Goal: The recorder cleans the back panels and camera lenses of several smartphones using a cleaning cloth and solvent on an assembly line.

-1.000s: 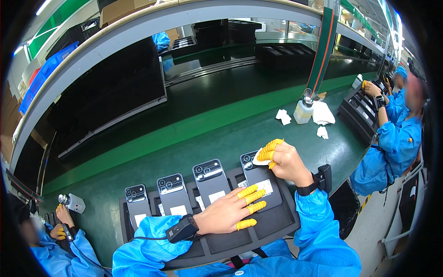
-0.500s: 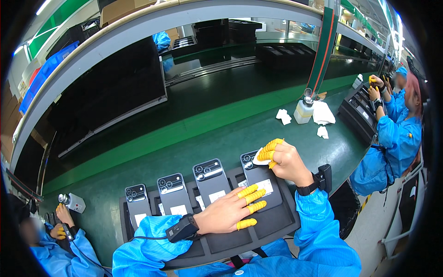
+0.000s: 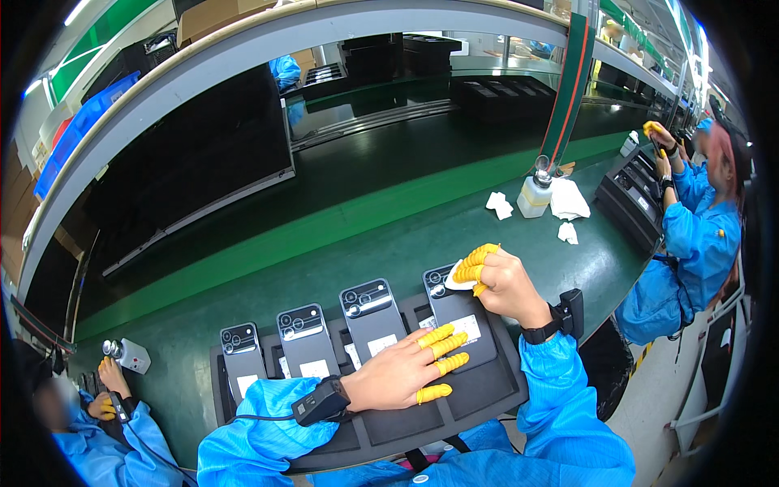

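Several dark grey phones stand in a row in a black tray [image 3: 507, 390], camera ends pointing away from me. My right hand [image 3: 507, 284], with yellow finger cots, pinches a folded white wipe [image 3: 461, 276] against the camera area of the rightmost phone [image 3: 450, 304]. Stretched out flat, my left hand [image 3: 406, 371] rests its yellow-covered fingertips on that phone's lower part, by a white label [image 3: 466, 328]. Left of it are a second phone [image 3: 373, 316], partly behind my left hand, a third phone [image 3: 307, 337] and a leftmost phone [image 3: 243, 354].
A white dispenser bottle [image 3: 535, 195] stands on the green bench [image 3: 422, 219] among white wipes [image 3: 570, 200]. Co-workers in blue sit at the right [image 3: 702, 235] and left [image 3: 114, 442]. Another bottle [image 3: 130, 355] is near the left one. A shelf edge [image 3: 365, 23] spans overhead.
My hands, the wipe and the phones look the same. The co-worker at the right has shifted head and raised a hand slightly.
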`<state>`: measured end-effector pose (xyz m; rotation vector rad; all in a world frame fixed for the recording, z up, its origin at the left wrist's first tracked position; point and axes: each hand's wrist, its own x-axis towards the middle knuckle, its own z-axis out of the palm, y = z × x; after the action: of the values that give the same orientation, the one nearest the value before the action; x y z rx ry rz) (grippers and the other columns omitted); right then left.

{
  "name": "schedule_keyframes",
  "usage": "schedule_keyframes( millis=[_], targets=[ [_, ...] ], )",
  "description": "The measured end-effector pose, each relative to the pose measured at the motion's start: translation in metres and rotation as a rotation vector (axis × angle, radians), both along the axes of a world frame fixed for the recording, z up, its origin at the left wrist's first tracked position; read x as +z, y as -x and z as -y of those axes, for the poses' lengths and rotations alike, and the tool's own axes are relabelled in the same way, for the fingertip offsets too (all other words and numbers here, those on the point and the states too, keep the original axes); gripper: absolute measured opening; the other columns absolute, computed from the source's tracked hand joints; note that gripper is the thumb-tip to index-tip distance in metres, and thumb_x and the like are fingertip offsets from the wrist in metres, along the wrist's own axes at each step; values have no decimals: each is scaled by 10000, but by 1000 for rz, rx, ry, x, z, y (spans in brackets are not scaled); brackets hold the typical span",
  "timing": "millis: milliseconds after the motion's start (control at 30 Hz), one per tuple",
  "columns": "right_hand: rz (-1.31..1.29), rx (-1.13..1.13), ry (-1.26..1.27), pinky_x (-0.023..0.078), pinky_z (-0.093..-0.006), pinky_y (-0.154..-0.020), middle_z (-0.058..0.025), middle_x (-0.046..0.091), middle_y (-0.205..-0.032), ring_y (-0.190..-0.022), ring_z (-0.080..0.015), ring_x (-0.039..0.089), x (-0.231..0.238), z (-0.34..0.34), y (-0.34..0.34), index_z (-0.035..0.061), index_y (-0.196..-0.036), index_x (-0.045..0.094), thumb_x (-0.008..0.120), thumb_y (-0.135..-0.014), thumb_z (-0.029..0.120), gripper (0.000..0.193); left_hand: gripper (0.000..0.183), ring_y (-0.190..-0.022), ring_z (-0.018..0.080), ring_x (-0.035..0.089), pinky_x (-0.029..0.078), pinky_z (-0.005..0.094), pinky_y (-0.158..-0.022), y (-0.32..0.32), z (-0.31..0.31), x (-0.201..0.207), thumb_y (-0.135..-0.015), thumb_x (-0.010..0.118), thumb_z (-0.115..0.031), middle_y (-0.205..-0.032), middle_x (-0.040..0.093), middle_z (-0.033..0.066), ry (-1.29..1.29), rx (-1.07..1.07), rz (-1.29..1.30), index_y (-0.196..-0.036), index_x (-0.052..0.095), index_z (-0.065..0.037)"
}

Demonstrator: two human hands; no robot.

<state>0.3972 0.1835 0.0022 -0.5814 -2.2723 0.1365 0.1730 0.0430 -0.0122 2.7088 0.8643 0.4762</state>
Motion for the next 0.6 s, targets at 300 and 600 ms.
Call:
schedule_keyframes(
  millis=[300, 600],
  targets=[
    [4, -6, 13, 534, -422, -752, -133, 682, -820, -804, -346, 649, -1, 0, -1, 42, -875, 758, 661, -601, -61, 308, 554, -1448, 371, 336, 247, 516, -1207, 0, 0, 0, -1009, 521, -428, -1540, 390, 183, -7, 3, 5, -1445, 478, -89],
    [5, -3, 5, 537, -422, -757, -132, 688, -835, -814, -344, 653, 0, 0, 0, 37, -880, 759, 657, -605, -62, 310, 544, -1453, 363, 331, 254, 503, -1210, -1, 1, 4, -1001, 538, -401, -1529, 404, 189, -6, 2, 16, -1408, 512, -41]
  ],
)
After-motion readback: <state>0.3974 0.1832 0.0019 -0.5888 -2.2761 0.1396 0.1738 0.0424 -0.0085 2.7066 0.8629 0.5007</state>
